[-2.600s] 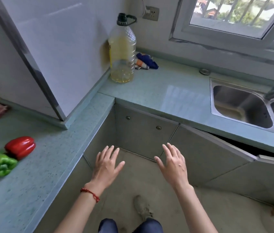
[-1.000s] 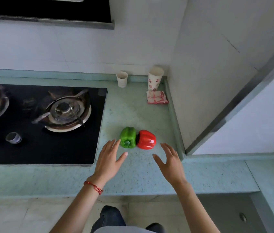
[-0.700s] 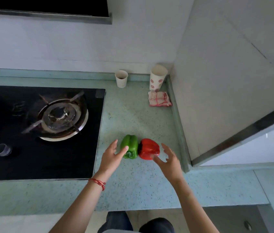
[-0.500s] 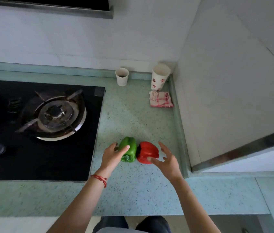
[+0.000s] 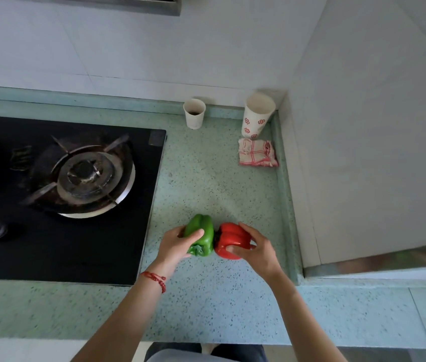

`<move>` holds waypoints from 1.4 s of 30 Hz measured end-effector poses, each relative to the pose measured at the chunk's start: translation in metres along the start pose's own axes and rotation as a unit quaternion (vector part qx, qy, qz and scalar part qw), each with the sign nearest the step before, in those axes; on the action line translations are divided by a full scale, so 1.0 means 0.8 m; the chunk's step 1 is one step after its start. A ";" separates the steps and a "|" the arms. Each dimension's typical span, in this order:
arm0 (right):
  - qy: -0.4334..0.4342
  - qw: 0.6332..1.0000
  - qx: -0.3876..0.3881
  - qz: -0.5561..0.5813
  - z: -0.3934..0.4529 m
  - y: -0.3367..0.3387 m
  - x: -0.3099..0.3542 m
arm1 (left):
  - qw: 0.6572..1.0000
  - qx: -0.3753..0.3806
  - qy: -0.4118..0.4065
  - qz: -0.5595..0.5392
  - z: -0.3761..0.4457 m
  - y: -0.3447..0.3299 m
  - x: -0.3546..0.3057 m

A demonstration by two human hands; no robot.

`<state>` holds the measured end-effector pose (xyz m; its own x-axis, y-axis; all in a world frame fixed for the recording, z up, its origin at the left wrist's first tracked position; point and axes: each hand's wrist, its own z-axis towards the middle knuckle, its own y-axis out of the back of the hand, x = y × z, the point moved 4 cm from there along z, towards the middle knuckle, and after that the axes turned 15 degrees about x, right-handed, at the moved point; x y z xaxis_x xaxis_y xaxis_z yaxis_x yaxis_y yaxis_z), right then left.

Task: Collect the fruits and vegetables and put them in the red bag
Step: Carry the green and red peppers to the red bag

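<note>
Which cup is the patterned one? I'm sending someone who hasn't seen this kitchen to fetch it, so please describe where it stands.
Start at the black gas stove and follow the green countertop right to the back corner. The patterned paper cup stands there, just behind a folded red-checked cloth. Unlike the plain white cup to its left, it is taller and carries red flower-like marks.

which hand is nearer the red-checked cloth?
Right. The right hand, gripping the red bell pepper, sits nearest below the red-checked cloth; the left hand, on the green bell pepper, is farther left.
</note>
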<state>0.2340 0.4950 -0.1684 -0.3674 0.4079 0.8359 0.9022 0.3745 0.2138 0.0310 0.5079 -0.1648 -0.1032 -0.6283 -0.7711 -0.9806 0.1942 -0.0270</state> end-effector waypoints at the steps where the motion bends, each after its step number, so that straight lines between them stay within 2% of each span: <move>1: 0.000 1.000 -0.003 0.006 0.000 0.000 0.000 | 1.000 0.000 0.002 -0.008 0.000 0.001 0.001; 12: 0.002 0.995 -0.070 0.069 -0.007 -0.012 0.004 | 0.997 -0.002 -0.044 -0.061 -0.012 0.022 0.003; 18: 0.013 0.988 -0.078 0.134 -0.009 -0.030 0.012 | 0.994 -0.041 -0.080 -0.070 -0.031 0.048 0.012; 23: 0.026 0.990 -0.028 0.137 -0.004 -0.055 0.026 | 0.987 -0.088 -0.090 -0.098 -0.055 0.074 0.025; 32: 0.060 0.989 0.105 0.088 0.003 -0.100 0.055 | 0.957 -0.233 -0.094 -0.143 -0.126 0.098 0.076; 42: 0.084 0.957 0.276 0.020 -0.022 -0.173 0.064 | 0.863 -0.397 -0.108 -0.294 -0.245 0.061 0.166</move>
<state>0.0946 0.4491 -0.1464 -0.2521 0.3084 0.9173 0.6407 0.7636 -0.0806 -0.0628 0.2865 -0.1440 0.4012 -0.2700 -0.8753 -0.6665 -0.7415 -0.0767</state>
